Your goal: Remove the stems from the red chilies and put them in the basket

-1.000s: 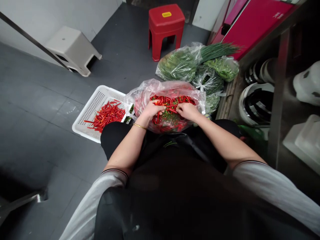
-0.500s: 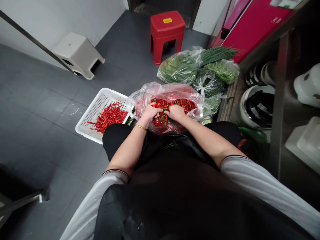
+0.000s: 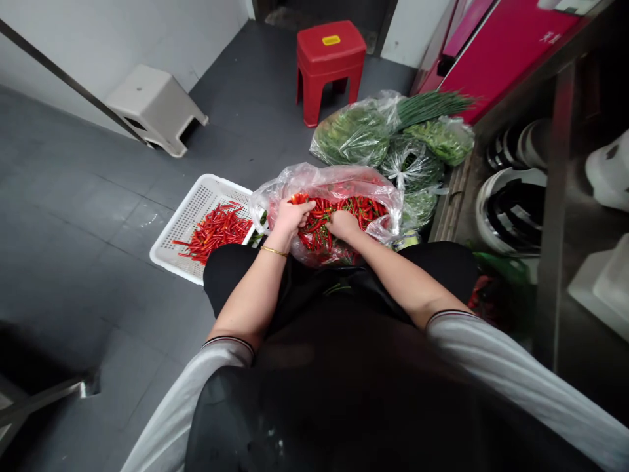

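A clear plastic bag [image 3: 339,180] full of red chillies [image 3: 363,208] with green stems rests between my knees. Both hands are down in its mouth. My left hand [image 3: 291,216], with a thin gold bracelet on the wrist, is curled around some chillies at the bag's left side. My right hand [image 3: 343,224] is closed on chillies in the middle of the bag. To the left on the floor lies a white perforated basket [image 3: 189,213] holding a heap of red chillies [image 3: 216,229].
Several clear bags of green vegetables [image 3: 356,134] and a bunch of chives [image 3: 432,103] lie beyond the bag. A red stool [image 3: 328,58] and a grey stool [image 3: 153,106] stand on the dark tiled floor. A steel shelf with bowls [image 3: 508,203] is on the right.
My right hand has drawn in from the bag's right side to its middle, close to the left hand. The left hand has shifted slightly up along the bag's left rim.
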Available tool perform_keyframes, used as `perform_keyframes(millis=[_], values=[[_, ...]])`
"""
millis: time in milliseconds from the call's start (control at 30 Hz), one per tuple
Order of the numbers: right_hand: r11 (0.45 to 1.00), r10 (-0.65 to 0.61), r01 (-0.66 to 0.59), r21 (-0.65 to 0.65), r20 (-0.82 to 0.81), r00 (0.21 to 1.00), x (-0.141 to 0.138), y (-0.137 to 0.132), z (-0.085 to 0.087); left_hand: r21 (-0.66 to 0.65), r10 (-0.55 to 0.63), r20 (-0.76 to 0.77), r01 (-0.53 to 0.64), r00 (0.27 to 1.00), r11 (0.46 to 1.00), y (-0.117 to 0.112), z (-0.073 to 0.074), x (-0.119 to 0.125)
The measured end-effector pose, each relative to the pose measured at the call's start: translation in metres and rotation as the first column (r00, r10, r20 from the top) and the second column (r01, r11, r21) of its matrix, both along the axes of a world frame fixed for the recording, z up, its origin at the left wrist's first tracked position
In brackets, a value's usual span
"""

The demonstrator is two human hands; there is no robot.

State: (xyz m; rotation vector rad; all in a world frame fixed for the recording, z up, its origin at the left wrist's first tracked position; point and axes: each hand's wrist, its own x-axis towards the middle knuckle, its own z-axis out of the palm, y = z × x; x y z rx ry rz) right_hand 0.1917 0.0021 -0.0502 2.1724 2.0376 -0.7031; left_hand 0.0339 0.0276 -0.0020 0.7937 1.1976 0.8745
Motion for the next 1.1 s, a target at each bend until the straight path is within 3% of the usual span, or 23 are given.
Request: perform_keyframes(millis=[100, 167, 233, 267, 367, 433, 533, 633, 733, 800, 867, 967, 1033, 1100], values=[[0.991, -0.131, 0.121, -0.059, -0.212, 0.968, 0.004, 0.004, 0.001, -0.005, -0.092, -0.071, 0.092, 0.993, 0.996, -0.005, -0.004, 0.0], [0.975, -0.222, 0.188, -0.118, -0.459, 0.86, 0.012, 0.002, 0.009, -0.006, -0.195, -0.112, 0.196, 0.974, 0.981, -0.011, -0.009, 0.004], [0.979, -0.188, 0.199, -0.052, -0.616, 0.765, 0.017, -0.004, 0.021, -0.015, -0.29, -0.11, 0.29, 0.951, 0.957, -0.016, -0.012, 0.011], [0.982, -0.112, 0.184, 0.052, -0.623, 0.774, 0.017, -0.009, 0.028, -0.021, -0.329, -0.093, 0.328, 0.94, 0.944, -0.019, -0.013, 0.014], [0.922, 0.133, 0.003, 0.386, -0.323, 0.937, 0.01, -0.02, 0.043, -0.045, -0.377, -0.027, 0.376, 0.926, 0.926, -0.023, -0.011, 0.021], [0.886, 0.192, -0.146, 0.44, -0.062, 0.979, 0.006, -0.022, 0.048, -0.103, -0.336, 0.019, 0.336, 0.942, 0.936, -0.022, -0.008, 0.019], [0.899, 0.216, -0.261, 0.352, 0.16, 0.963, 0.005, -0.018, 0.041, -0.171, -0.19, 0.057, 0.197, 0.98, 0.965, -0.012, -0.007, 0.008], [0.919, 0.29, -0.343, 0.196, 0.256, 0.922, 0.003, -0.009, 0.022, -0.126, -0.052, 0.044, 0.057, 0.998, 0.99, -0.002, -0.01, -0.006], [0.904, 0.382, -0.418, 0.088, 0.271, 0.884, 0.001, 0.003, 0.011, -0.064, -0.034, 0.015, 0.035, 0.999, 0.997, 0.0, -0.013, -0.011], [0.901, 0.393, -0.424, 0.096, 0.235, 0.889, 0.004, 0.009, 0.014, -0.024, -0.044, -0.027, 0.044, 0.999, 0.999, -0.002, -0.016, -0.008], [0.914, 0.338, -0.362, 0.183, 0.149, 0.929, 0.013, 0.013, 0.022, 0.028, -0.041, -0.048, 0.042, 0.998, 0.999, -0.006, -0.018, -0.001], [0.92, 0.196, -0.139, 0.366, -0.124, 0.973, 0.029, 0.014, 0.033, 0.109, -0.071, 0.001, 0.071, 0.997, 0.992, -0.01, -0.021, 0.012], [0.934, 0.099, 0.039, 0.355, -0.361, 0.927, 0.035, 0.012, 0.034, 0.117, -0.123, 0.03, 0.118, 0.992, 0.986, -0.012, -0.023, 0.02], [0.96, -0.017, 0.161, 0.227, -0.528, 0.849, 0.034, 0.007, 0.029, 0.096, -0.162, 0.028, 0.159, 0.986, 0.983, -0.014, -0.025, 0.026]])
